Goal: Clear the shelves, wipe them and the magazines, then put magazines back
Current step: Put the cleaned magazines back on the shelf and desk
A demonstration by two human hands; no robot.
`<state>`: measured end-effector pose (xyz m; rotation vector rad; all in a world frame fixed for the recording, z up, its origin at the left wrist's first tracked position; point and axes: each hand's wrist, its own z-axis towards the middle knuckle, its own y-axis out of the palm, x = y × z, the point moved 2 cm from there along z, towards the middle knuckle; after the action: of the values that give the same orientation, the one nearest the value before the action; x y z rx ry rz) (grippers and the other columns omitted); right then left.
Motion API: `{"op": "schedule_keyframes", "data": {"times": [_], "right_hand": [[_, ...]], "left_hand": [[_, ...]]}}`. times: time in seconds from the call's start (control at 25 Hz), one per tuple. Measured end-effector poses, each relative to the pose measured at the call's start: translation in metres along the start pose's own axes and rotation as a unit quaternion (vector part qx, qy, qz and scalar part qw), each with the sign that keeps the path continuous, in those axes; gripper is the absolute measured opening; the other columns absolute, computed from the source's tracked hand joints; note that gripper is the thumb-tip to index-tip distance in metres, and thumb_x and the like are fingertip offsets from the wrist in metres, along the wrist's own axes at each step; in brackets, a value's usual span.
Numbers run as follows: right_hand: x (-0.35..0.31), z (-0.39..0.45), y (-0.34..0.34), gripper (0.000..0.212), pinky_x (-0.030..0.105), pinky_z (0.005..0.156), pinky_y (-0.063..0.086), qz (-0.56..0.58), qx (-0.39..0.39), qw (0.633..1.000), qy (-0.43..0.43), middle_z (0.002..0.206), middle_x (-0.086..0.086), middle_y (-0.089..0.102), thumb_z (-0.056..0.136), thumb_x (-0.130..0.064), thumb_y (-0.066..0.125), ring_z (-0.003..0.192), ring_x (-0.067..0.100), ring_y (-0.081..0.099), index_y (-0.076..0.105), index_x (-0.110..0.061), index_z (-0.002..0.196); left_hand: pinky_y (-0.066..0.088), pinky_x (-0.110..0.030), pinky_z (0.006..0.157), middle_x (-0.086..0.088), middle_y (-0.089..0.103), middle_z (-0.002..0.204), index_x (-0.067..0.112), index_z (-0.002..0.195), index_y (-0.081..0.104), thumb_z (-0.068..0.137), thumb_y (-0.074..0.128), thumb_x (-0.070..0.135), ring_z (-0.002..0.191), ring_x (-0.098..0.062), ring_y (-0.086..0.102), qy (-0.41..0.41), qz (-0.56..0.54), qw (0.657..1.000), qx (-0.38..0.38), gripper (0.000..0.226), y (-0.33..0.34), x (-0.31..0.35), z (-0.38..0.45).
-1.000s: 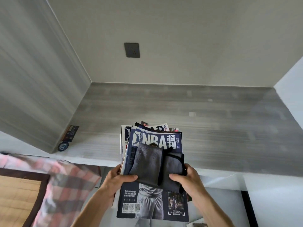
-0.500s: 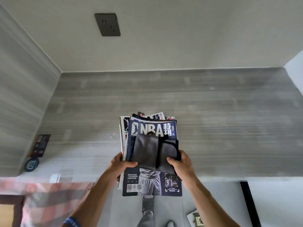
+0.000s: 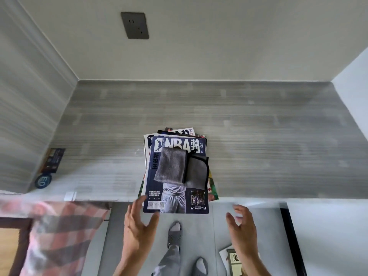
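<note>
A stack of magazines [image 3: 177, 176] is seen lying on the grey shelf [image 3: 258, 136] at the frame's centre, its near end overhanging the edge, with a folded grey cloth [image 3: 179, 169] on top. Below it, the left hand [image 3: 137, 226] and right hand [image 3: 242, 228] are spread wide, fingers relaxed, holding nothing.

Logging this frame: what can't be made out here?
- Magazines under the NBA magazine: head view, covered but for edges.
- NBA cover's middle: hidden by the grey cloth.
- Sticker on the side panel: print too small.
- Book on the floor: partly behind the right hand.
</note>
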<state>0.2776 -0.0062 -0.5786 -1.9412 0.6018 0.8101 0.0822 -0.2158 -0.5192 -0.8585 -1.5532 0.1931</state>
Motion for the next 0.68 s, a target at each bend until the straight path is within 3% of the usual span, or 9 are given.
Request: {"op": "schedule_keyframes", "data": {"times": [0.08,0.2,0.32,0.48,0.6,0.68], "right_hand": [[0.023,-0.024,-0.016,0.023,0.032,0.078,0.040,0.032,-0.004,0.999,0.041,0.116,0.004,0.062,0.091,-0.013,0.069,0.099,0.025,0.063,0.061,-0.018,0.112],[0.044,-0.062,-0.036,0.021,0.031,0.072,0.042,0.054,-0.022,0.997,0.055,0.117,0.001,0.063,0.091,-0.015,0.069,0.097,0.021,0.064,0.061,-0.023,0.109],[0.049,-0.095,-0.054,0.020,0.030,0.070,0.046,0.073,-0.027,0.996,0.043,0.116,-0.004,0.063,0.091,-0.017,0.069,0.095,0.014,0.064,0.061,-0.027,0.107],[0.072,-0.140,-0.070,0.021,0.042,0.072,0.057,0.078,-0.022,0.996,0.044,0.108,-0.006,0.066,0.090,-0.015,0.071,0.081,0.016,0.066,0.063,-0.033,0.100],[0.104,-0.182,-0.084,0.025,0.050,0.073,0.060,0.079,0.010,0.995,0.068,0.104,-0.005,0.071,0.088,-0.015,0.073,0.084,0.017,0.072,0.063,-0.037,0.097],[0.128,-0.204,-0.096,0.022,0.044,0.066,0.060,0.093,0.020,0.991,0.093,0.104,-0.005,0.070,0.090,-0.014,0.071,0.087,0.019,0.071,0.064,-0.031,0.100]], "left_hand": [[0.047,-0.038,0.084,0.021,0.056,0.116,0.053,0.120,0.049,0.070,0.059,0.053,0.104,-0.007,0.058,-0.019,-0.013,1.000,-0.006,0.051,0.004,-0.014,-0.049],[0.045,-0.028,0.082,0.014,0.061,0.117,0.067,0.111,0.048,0.071,0.073,0.038,0.105,0.002,0.057,-0.072,-0.048,0.995,-0.043,0.055,0.010,-0.026,-0.115],[0.043,-0.019,0.083,0.007,0.063,0.118,0.052,0.110,0.058,0.079,0.076,0.007,0.108,-0.004,0.059,-0.079,-0.047,0.990,-0.107,0.058,0.014,-0.032,-0.156],[0.042,-0.016,0.080,0.008,0.064,0.120,0.033,0.121,0.056,0.084,0.072,0.010,0.105,0.004,0.056,-0.071,-0.040,0.984,-0.160,0.047,0.017,-0.048,-0.186],[0.042,-0.020,0.080,0.006,0.064,0.117,0.029,0.121,0.058,0.086,0.070,0.011,0.104,-0.006,0.058,-0.073,-0.043,0.976,-0.202,0.041,0.030,-0.067,-0.204],[0.044,-0.027,0.083,0.005,0.063,0.113,0.027,0.122,0.058,0.088,0.068,0.012,0.105,-0.014,0.058,-0.090,-0.050,0.969,-0.223,0.039,0.041,-0.080,-0.219]]}}
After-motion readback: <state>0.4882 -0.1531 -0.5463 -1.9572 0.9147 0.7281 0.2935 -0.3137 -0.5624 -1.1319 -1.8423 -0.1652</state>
